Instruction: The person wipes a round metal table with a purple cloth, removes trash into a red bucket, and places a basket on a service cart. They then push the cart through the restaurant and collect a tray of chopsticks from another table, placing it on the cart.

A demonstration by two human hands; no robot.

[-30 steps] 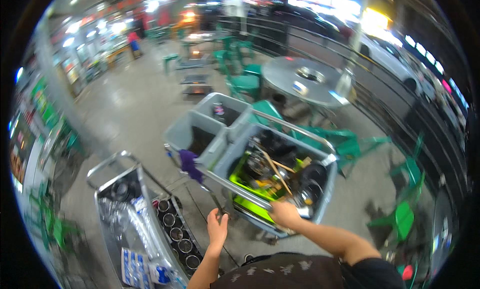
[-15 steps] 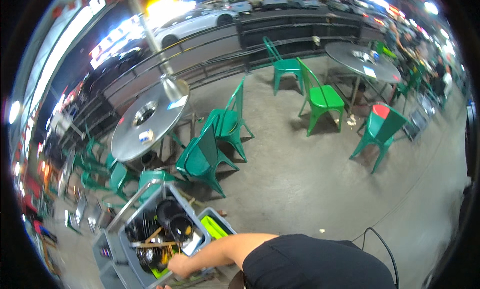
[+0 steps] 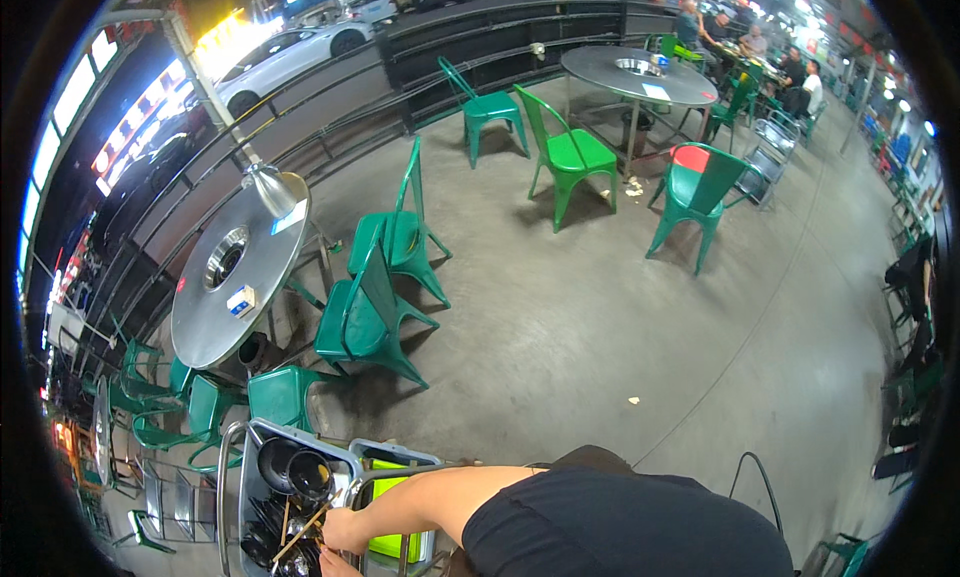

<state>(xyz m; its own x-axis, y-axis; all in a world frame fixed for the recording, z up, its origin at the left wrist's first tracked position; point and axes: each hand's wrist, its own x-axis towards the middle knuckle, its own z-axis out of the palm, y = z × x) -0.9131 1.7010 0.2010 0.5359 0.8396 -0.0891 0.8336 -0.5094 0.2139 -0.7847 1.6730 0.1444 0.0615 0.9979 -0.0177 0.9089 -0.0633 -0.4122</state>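
Observation:
A grey tub (image 3: 345, 457) on a metal-railed cart stands at the lower left. Inside it are black bowls (image 3: 308, 475), dark and shiny dishes, and long wooden chopsticks (image 3: 298, 535). My right hand (image 3: 345, 530) is closed at the tub's right side, beside the chopsticks; what its fingers grip is hidden. Just below it, my left hand (image 3: 335, 563) shows only in part at the lower edge, fingers near the dishes. To the right of the tub, a second grey bin (image 3: 375, 449) holds a bright green container (image 3: 385, 487), partly covered by my right forearm.
A round steel table (image 3: 240, 277) with a lamp and a small box stands left, with green chairs (image 3: 365, 317) around it. Another round table (image 3: 590, 69) is farther off, by a bright green chair (image 3: 580, 152). Black railings (image 3: 500, 47) line the street; seated people (image 3: 750, 42) are at the far right.
My view has turned, so the tables and chairs shift left and the cart sits lower in the picture. More of my left hand shows beside the right, which stays at the tub.

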